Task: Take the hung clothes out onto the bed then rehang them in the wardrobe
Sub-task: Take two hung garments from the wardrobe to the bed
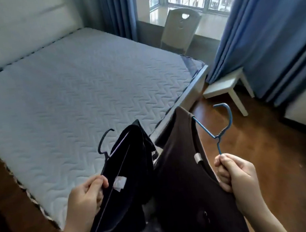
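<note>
Black garment [123,180] in left hand [85,202]; brown shirt [187,179] in right hand [235,175]

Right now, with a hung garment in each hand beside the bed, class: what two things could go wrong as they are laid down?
1. The blue hanger sits tilted in the right hand, gripped by one arm, so the brown shirt might slide off.
2. The black garment in the left hand hangs beside the brown shirt; its dark hanger could snag fabric on the way to the bed.
</note>
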A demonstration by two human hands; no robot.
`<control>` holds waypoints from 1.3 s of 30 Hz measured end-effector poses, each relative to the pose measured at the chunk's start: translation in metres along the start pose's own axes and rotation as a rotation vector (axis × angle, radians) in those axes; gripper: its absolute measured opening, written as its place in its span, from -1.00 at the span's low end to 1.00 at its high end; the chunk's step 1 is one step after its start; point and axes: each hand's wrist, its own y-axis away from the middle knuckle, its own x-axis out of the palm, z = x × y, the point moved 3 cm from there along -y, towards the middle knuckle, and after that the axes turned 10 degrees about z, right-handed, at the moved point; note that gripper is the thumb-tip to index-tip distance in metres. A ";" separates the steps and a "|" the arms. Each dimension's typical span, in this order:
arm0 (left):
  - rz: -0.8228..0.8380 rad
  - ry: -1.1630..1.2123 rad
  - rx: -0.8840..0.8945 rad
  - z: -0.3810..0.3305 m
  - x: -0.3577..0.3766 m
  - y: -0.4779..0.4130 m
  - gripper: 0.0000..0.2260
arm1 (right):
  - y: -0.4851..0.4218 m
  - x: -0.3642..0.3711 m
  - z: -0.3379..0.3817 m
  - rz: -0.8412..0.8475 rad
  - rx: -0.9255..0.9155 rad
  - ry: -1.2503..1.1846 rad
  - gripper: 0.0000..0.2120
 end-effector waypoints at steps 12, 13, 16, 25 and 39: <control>0.385 -0.235 0.197 -0.133 0.196 -0.295 -0.73 | -0.228 -0.129 0.058 -0.410 -0.063 0.056 -0.70; 0.409 -0.249 0.202 -0.146 0.213 -0.317 -0.74 | -0.243 -0.142 0.066 -0.445 -0.065 0.043 -0.71; 0.464 -0.303 0.219 -0.174 0.268 -0.379 -0.74 | -0.292 -0.183 0.083 -0.522 -0.070 0.031 -0.70; 0.323 -0.420 0.283 -0.217 0.413 -0.552 -0.75 | -0.505 -0.318 0.112 -0.468 -0.020 0.028 -0.69; 0.213 -0.355 0.301 -0.343 0.548 -0.780 -0.73 | -0.824 -0.431 0.218 -0.387 -0.074 -0.043 -0.72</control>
